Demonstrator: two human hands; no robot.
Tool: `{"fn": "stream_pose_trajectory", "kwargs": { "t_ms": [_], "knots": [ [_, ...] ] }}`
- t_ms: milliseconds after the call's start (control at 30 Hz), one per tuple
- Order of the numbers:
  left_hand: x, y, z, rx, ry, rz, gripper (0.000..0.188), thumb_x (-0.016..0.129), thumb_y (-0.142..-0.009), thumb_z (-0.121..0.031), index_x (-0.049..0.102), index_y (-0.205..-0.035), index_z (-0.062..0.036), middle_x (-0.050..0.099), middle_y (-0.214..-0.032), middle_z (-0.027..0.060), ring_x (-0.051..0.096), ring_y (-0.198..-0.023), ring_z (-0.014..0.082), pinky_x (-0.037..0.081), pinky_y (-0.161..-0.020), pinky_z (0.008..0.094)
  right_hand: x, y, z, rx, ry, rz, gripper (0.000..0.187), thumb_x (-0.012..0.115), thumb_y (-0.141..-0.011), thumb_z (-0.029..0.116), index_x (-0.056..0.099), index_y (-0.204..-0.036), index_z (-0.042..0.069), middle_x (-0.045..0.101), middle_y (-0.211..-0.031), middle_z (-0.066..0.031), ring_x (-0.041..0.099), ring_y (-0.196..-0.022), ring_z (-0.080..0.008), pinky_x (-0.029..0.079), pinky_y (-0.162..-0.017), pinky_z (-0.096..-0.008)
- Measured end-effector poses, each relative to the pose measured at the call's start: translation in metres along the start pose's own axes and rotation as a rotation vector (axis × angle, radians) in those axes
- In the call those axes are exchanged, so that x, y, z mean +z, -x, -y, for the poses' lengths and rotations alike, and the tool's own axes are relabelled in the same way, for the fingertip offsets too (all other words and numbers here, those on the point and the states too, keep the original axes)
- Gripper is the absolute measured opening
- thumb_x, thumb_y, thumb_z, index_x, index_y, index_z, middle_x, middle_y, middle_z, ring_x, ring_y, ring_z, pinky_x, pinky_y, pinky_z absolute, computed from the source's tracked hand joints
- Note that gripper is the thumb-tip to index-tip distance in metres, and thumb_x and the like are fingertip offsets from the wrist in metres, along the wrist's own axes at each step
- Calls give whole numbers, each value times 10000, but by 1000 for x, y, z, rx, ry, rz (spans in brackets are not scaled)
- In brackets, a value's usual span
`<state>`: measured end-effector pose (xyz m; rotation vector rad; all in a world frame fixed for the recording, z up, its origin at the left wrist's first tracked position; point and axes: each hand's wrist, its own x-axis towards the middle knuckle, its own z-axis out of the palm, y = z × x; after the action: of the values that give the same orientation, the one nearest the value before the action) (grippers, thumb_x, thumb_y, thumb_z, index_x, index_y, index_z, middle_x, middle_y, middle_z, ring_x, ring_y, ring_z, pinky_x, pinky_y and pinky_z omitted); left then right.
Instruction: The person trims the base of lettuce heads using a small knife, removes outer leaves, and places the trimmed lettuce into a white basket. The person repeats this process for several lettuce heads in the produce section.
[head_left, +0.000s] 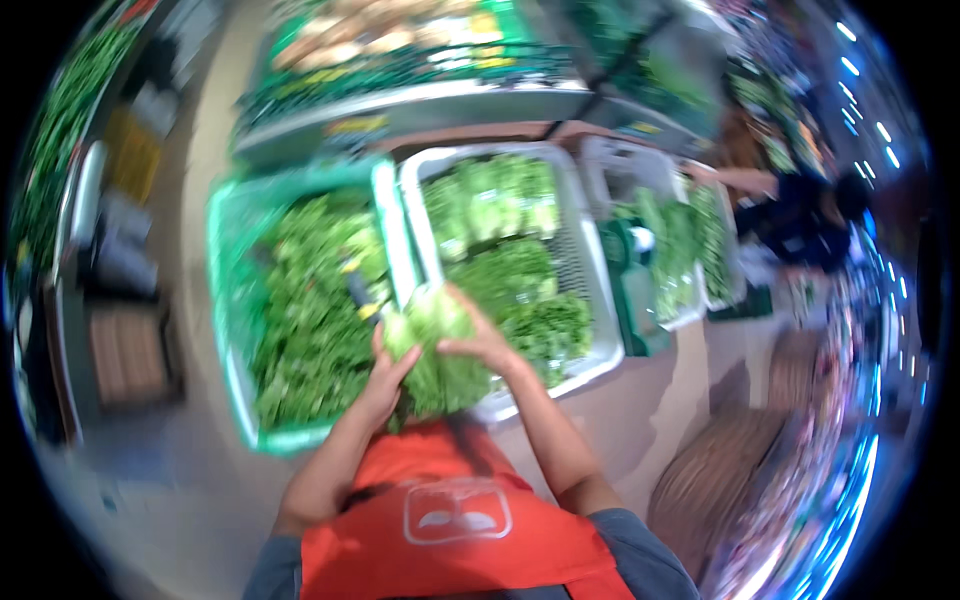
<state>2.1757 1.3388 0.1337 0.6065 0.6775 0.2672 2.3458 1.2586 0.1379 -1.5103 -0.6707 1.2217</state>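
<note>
Both my hands are on a pale green lettuce head (440,318), held in front of my red apron above the gap between two crates. My left hand (384,378) grips its left side, and my right hand (482,338) is spread around its upper right side. A black-and-yellow tool (361,292), perhaps a cutter, points away just beyond my left fingers; whether they hold it, I cannot tell. Loose leafy greens fill the green crate (228,330) on the left. In the white crate (605,260), bunches of lettuce (490,205) are packed in rows.
More crates of greens (672,250) stand to the right, beside a dark green container (632,285). A person in dark clothing (815,220) reaches toward them. A display shelf (420,105) with produce runs across the far side. Brown stacked material (715,465) lies at lower right.
</note>
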Motion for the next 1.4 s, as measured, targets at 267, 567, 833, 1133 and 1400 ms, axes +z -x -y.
{"fn": "stream_pose_trajectory", "kwargs": {
  "t_ms": [267, 567, 833, 1133, 1400],
  "knots": [
    [88, 71, 51, -143, 38, 326, 591, 343, -881, -195, 34, -1383, -223, 263, -1365, 67, 296, -1238, 236, 266, -1011, 372, -76, 128, -25, 107, -714, 287, 826, 670, -680, 239, 220, -1361, 113, 311, -1345, -103, 348, -1202, -228, 283, -996, -360],
    [121, 86, 102, 154, -877, 533, 784, 693, -707, -36, 225, -1335, -22, 359, -1295, 123, 400, -1158, 219, 354, -944, 353, -101, 266, -38, 415, -1361, -107, 526, 496, -793, 337, 448, -1203, 12, 525, -1144, -167, 527, -1030, -290, 427, -891, -408],
    [227, 103, 107, 733, -1617, 715, 777, 692, -672, -117, 282, -1332, -133, 387, -1260, 153, 435, -1124, 257, 385, -901, 391, -155, 314, -35, -37, -1312, 43, 726, 548, -689, 245, 261, -1323, 38, 443, -1198, -167, 499, -1044, -281, 427, -874, -403],
    [315, 51, 147, 1031, -2068, 1438, 779, 677, -539, -193, 386, -1262, -163, 346, -1298, 145, 347, -1202, 280, 300, -957, 431, -208, 338, -89, 244, -1420, 251, 528, 440, -806, 189, 308, -1311, 116, 465, -1190, -135, 537, -1006, -274, 461, -844, -398],
    [303, -1, 179, 412, -1680, 1581, 867, 753, -525, -331, 360, -1281, -168, 271, -1358, 148, 385, -1110, 383, 316, -937, 456, -181, 318, -88, 147, -1495, 263, 449, 369, -875, 378, 395, -1239, 117, 518, -1134, -148, 556, -972, -289, 467, -827, -422]
  ]
}}
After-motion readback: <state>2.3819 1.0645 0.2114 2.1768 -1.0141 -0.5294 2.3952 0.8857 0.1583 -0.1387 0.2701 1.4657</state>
